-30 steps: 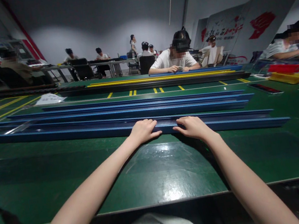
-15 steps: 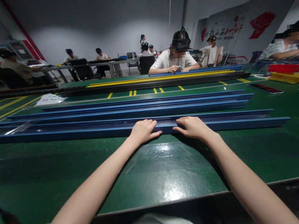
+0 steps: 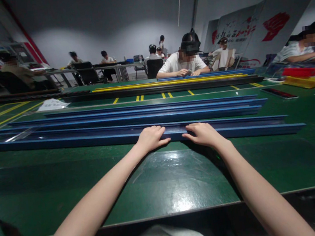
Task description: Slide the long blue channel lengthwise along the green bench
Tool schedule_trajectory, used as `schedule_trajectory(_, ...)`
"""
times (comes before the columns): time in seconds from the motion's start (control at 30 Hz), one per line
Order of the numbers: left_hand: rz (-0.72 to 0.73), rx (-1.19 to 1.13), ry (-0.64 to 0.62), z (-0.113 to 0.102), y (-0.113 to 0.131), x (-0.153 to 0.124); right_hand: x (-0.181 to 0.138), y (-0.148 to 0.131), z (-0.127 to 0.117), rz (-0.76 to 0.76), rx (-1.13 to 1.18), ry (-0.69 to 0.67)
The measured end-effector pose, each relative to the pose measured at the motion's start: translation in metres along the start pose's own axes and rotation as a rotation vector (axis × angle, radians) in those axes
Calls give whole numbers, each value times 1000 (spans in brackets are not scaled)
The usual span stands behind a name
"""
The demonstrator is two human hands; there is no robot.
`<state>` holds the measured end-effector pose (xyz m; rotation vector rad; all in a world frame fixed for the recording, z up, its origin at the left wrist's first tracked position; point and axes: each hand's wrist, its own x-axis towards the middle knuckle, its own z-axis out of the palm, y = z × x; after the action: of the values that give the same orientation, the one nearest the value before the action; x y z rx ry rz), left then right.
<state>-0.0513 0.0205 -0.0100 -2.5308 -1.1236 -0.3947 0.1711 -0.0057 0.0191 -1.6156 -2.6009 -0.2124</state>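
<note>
A long blue rail (image 3: 60,142) lies across the green table (image 3: 167,183), nearest to me of several parallel blue rails (image 3: 133,115). My left hand (image 3: 150,138) and my right hand (image 3: 202,133) rest side by side on its middle. On both hands the fingers curl over the rail's top edge and the thumbs lie along its near side, so both hands are closed on it. Both forearms stretch forward over the table.
Farther back lie yellow and black rails (image 3: 167,83), a white sheet (image 3: 52,104) at the left, and red and yellow trays (image 3: 302,76) at the right. People sit across the table (image 3: 181,64) and at the right (image 3: 304,48); others sit at far tables.
My hands and the rail have not moved. A standing person far in the background has walked to the right.
</note>
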Motion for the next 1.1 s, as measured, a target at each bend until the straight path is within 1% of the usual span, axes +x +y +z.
schedule_trajectory(0.27,4,12,-6,-1,0,0,0,1,1,-22,-5,25)
schedule_trajectory(0.67,14,24,28,0,0,0,0,-1,0,-4,4,-5)
schedule_trajectory(0.9,24,45,69,3,0,0,0,0,2,-23,-9,16)
schedule_trajectory(1.1,37,57,89,5,-1,0,0,-8,3,-52,-1,69)
